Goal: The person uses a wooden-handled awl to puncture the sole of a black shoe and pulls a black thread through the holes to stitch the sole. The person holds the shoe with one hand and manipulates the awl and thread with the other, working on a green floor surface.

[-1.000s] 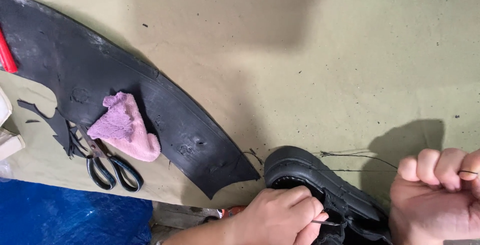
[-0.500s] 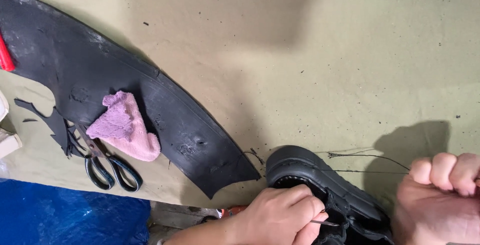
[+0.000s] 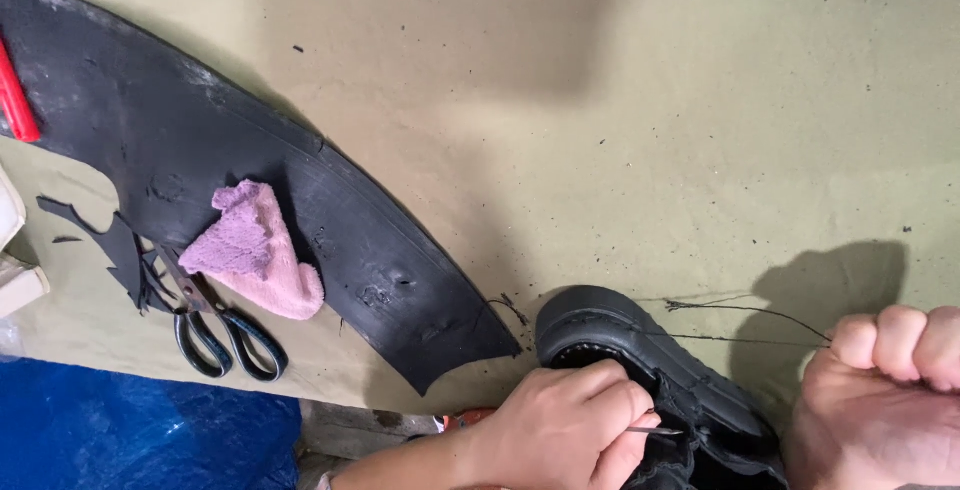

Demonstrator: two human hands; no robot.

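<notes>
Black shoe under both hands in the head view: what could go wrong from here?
The right hand pulls the dark thread taut in a fist; it might snap or bite into the fingers. The left hand pins the black shoe while gripping a thin metal tool; a slip could prick it.

I see the shoe (image 3: pixel 640 350) between my left hand (image 3: pixel 560 430) and right hand (image 3: pixel 885 400). Left of it lies the rubber sheet (image 3: pixel 200 150), with a cloth (image 3: pixel 255 250) on it and scissors (image 3: pixel 215 325) beside, seemingly overlapping its edge.
</notes>
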